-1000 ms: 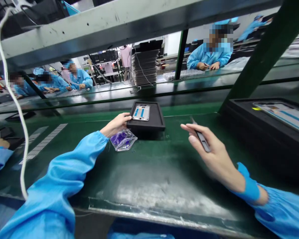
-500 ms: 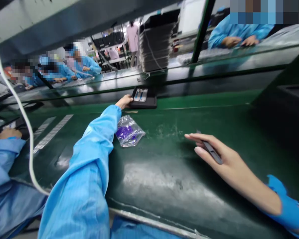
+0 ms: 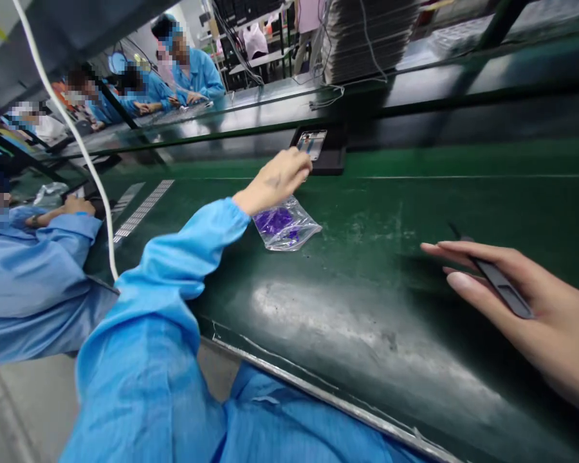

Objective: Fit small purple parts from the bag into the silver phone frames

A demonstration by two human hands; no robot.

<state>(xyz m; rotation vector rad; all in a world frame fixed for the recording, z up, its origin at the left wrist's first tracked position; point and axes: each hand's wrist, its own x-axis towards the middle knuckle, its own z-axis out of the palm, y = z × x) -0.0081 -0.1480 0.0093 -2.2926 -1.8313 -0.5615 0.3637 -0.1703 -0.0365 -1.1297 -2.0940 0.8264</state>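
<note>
Held the dark tool (image 3: 506, 286) in the right hand (image 3: 552, 321), lodged lightly between index finger and thumb base, with the fingertips otherwise unclosed. Slanted its long axis across the index finger, thin tip forward and leftward on that finger's far side, blunt end at the web of the thumb. Judged the tool light, stiff and smooth; best pinched mid-shank, behind the delicate tip.

Had the left hand (image 3: 277, 180) palm-down, fingers slightly bent, at the near-left corner of the black tray (image 3: 335, 157). Could not tell grip from touch or hover there. Saw the phone-like frame (image 3: 314, 145) just past those fingertips, flat in the tray's left part, long axis leading away from the fingers and leaning right. Could not tell its top end from its bottom. Judged the frame thin, rigid, slick and fragile; best lifted by the long side edges, clear of the face. Judged the tray light and firm, best taken by opposite outer walls and held level. Noticed a clear bag (image 3: 287, 231) with purple contents, soft and slippery-looking, just nearer than the left fingers.
</note>
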